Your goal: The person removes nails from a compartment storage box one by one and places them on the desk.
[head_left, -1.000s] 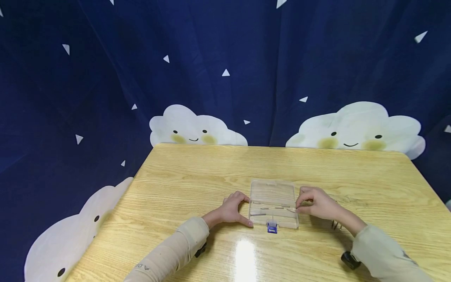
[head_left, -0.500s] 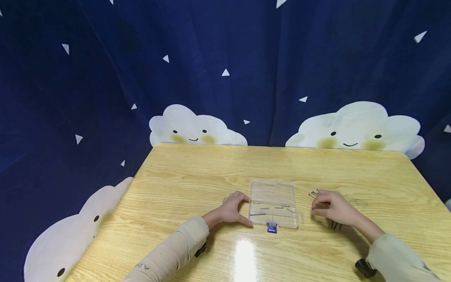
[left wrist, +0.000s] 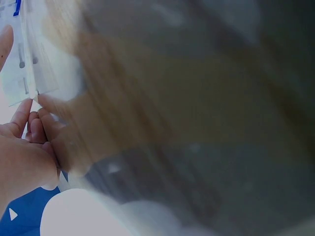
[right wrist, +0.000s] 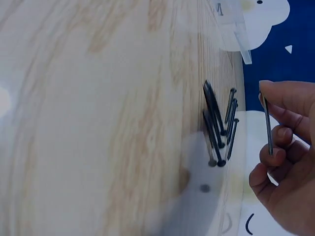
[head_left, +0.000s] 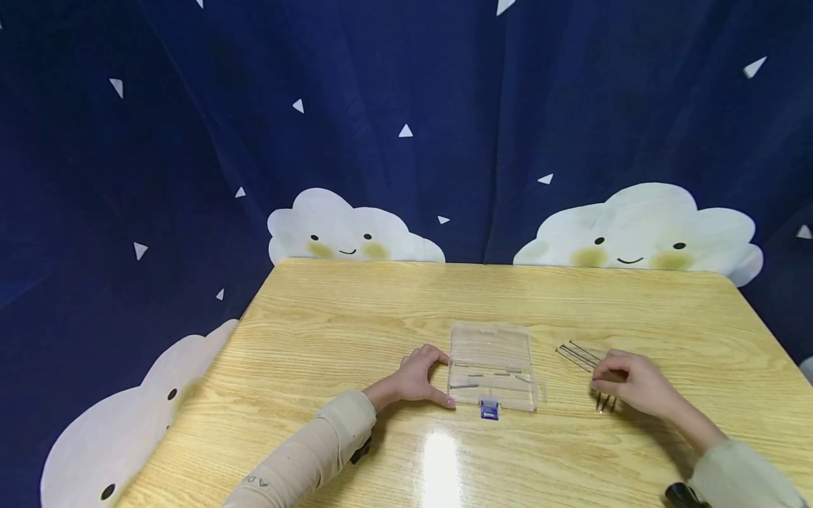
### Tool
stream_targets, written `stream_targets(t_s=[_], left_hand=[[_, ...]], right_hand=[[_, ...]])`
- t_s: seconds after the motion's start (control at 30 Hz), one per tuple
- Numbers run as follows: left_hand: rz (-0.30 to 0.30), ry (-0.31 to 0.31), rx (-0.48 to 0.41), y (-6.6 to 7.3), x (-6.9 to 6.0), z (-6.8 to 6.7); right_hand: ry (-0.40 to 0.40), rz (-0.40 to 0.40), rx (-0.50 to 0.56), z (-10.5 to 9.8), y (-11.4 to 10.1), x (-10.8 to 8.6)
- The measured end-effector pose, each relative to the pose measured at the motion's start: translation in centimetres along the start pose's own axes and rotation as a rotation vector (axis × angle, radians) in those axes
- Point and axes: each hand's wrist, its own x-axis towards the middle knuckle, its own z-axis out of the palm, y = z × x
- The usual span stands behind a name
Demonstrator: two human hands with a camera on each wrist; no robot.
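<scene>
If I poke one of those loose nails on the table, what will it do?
A loose nail would probably roll in a curve, since its shaft looks thin and its head wider. It might nudge the other nails lying close by. It should feel stiff: the held nail in the right hand looks metallic.

Ahead of me and to my left I saw a dark blue cloth (head_left: 362, 63), creased and scattered with small white triangles (head_left: 406, 132). Two smiling white clouds (head_left: 336, 222) with yellow cheeks met the far edge of my pale, wood-grained worktop (head_left: 356, 303), where a bright reflection (head_left: 440, 469) shone near me.
</scene>
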Motion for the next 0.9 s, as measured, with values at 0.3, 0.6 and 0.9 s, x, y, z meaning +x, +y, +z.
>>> stream_targets(t_s=[0.3, 0.6, 0.9], left_hand=[[0.001, -0.001, -0.004, 0.0, -0.1, 0.0], [0.013, -0.001, -0.006, -0.2, -0.1, 0.0], [0.007, -0.003, -0.008, -0.2, 0.0, 0.0]], right_hand=[[0.028, 0.089, -0.081, -0.7, 0.7, -1.2], [0.018, 0.302, -0.181, -1.1, 1.3, -2.3], [-0.020, 0.474, -0.222, -1.0, 1.4, -2.8]])
